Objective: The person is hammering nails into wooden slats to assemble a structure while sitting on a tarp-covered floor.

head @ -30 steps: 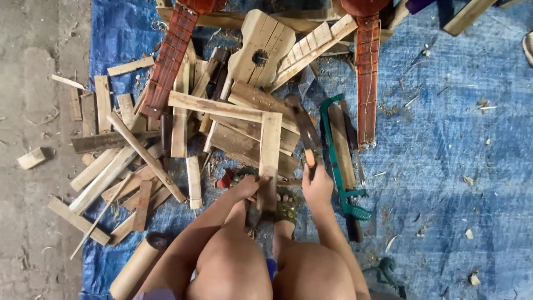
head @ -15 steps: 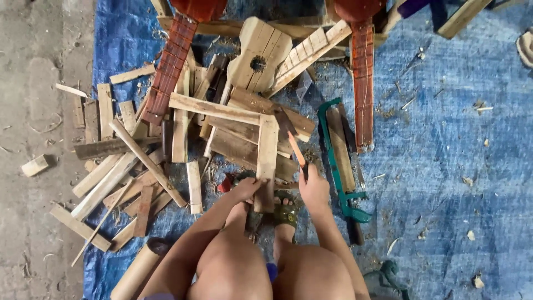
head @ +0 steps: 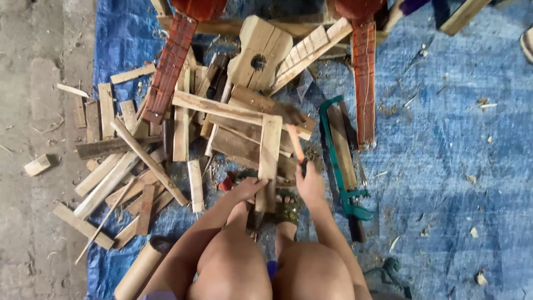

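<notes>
So the plank point(head: 270, 153) stays put, my left hand point(head: 248, 189) presses its near end while my right hand point(head: 309, 183) grips the hammer point(head: 296, 143) above it.

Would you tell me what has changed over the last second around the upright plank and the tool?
The right hand has swung the orange-handled tool up, so its blurred head now sits over the cross plank instead of low beside the upright plank. The left hand stays on the plank's lower end. The green saw and the scrap pile have not moved.
</notes>
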